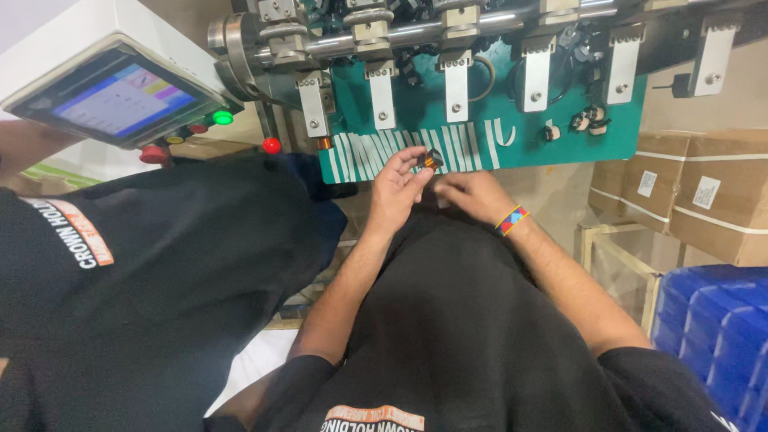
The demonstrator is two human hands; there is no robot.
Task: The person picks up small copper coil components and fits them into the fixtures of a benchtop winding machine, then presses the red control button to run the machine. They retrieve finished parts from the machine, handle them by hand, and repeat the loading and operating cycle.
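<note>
Nearest the lens: black shirt with an orange and white printed patch at its lower edge, filling the bottom of the head view. Beside it, on the left, another person in a black shirt bearing a similar patch near the shoulder, crowding in close and blocking the lower part of the machine.

Left hand raised, palm up, thumb and fingertips pinching a small dark component with an orange band, held just in front of the green machine panel. Right hand just beside it, palm down, fingers loosely curled; grip hidden, so cannot tell whether anything sits under it. Multicoloured wristband on the right wrist.

Behind the hands: white strips fanned along the panel's lower edge, a row of white clamps below a steel shaft. Upper left, tilted touchscreen in a white housing, with green and red buttons under it.

Right side: brown cardboard boxes banded with white tape, each carrying a small white rectangular label. Lower right, blue plastic crates.
</note>
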